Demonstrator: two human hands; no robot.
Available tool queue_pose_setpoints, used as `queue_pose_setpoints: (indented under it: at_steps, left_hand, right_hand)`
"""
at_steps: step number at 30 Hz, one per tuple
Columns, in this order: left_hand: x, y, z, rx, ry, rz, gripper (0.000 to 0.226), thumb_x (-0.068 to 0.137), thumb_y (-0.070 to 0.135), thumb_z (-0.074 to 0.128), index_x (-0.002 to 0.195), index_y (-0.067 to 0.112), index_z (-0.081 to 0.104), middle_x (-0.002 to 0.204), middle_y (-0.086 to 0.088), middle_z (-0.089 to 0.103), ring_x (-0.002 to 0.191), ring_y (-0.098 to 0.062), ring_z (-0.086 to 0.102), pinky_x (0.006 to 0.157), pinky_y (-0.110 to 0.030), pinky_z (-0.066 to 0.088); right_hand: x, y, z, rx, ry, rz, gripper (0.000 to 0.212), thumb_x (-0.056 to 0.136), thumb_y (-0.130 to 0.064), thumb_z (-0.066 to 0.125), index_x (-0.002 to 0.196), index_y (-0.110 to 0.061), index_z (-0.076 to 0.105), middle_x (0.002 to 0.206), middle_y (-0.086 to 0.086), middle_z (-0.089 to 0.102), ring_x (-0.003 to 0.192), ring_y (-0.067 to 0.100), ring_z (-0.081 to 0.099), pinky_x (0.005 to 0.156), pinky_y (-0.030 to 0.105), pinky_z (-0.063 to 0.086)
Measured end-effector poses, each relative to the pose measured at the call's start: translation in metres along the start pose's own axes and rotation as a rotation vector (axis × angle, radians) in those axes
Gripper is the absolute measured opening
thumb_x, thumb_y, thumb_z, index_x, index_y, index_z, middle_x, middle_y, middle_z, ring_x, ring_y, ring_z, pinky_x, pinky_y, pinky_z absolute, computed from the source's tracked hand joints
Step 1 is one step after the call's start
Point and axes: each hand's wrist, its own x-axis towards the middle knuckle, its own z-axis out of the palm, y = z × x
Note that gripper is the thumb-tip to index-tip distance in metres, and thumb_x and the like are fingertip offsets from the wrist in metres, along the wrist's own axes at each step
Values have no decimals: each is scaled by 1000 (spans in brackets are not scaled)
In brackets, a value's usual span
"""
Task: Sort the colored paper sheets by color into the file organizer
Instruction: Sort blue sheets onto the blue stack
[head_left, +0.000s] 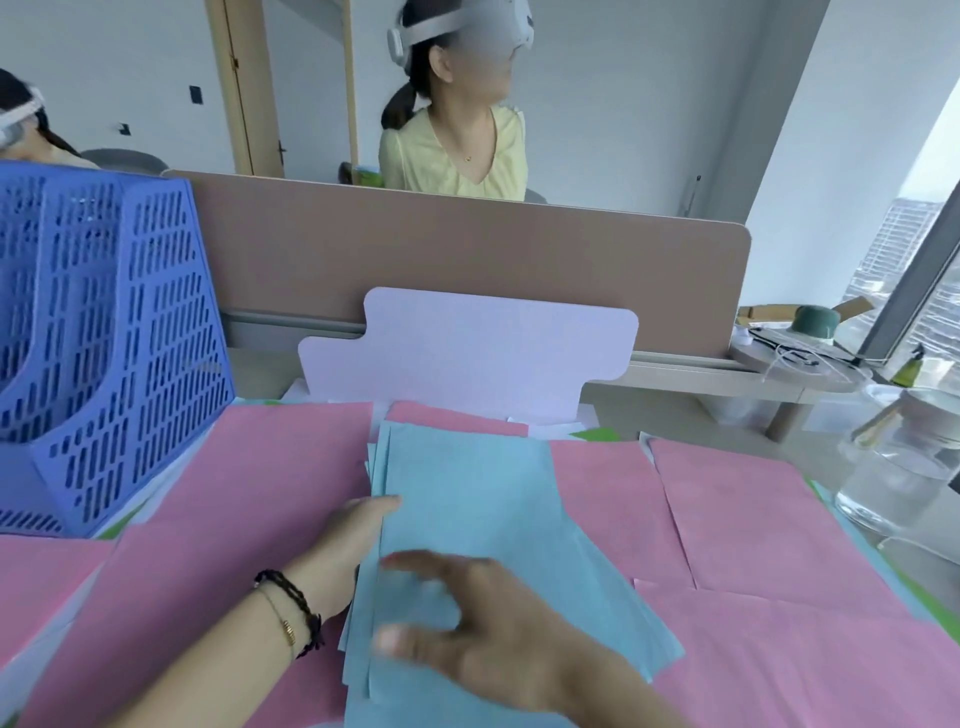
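both hands are set at the blue sheets (467, 509): the left hand (348, 545) has its fingers tucked beneath the stack's left edge, holding it, while the right hand (467, 623) is spread flat, blurred, over its near end. the stack's long axis runs away from the body; the file organizer (104, 338) stands far left, nearer the left hand.

Colours of the paper sheets and organizer.
Light blue sheets (467, 509) overlie pink sheets (779, 519); the file organizer (104, 332) is blue, slot-perforated; green sheet edges (597, 434) show.
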Motion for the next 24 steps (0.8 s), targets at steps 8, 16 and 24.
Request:
queue_pose_setpoints:
  at_steps: [8,16,24]
  left_hand:
    - [-9,6,4,78,-51,19,18,88,2,68,105,2,73,101,-19,77,99,-40,73,87,-48,58]
    - [-27,21,3,101,-56,311,32,93,-8,60,104,19,74,97,12,80,97,-13,73,79,-29,54]
    - [-42,52,9,-238,-126,362,30,95,1,60,122,10,71,118,-9,76,111,-31,72,92,-44,55]
  right_hand:
    - [-3,75,-50,-437,173,354,39,99,-44,51,137,-33,55,135,-11,61,126,14,53,100,28,41]
    - [5,123,-82,-56,428,476,23,92,-26,62,112,-31,73,96,-14,74,90,11,70,86,29,55]
    - [-1,79,-85,910,364,182,22,97,-21,64,115,-10,70,109,8,77,99,28,75,86,43,59]
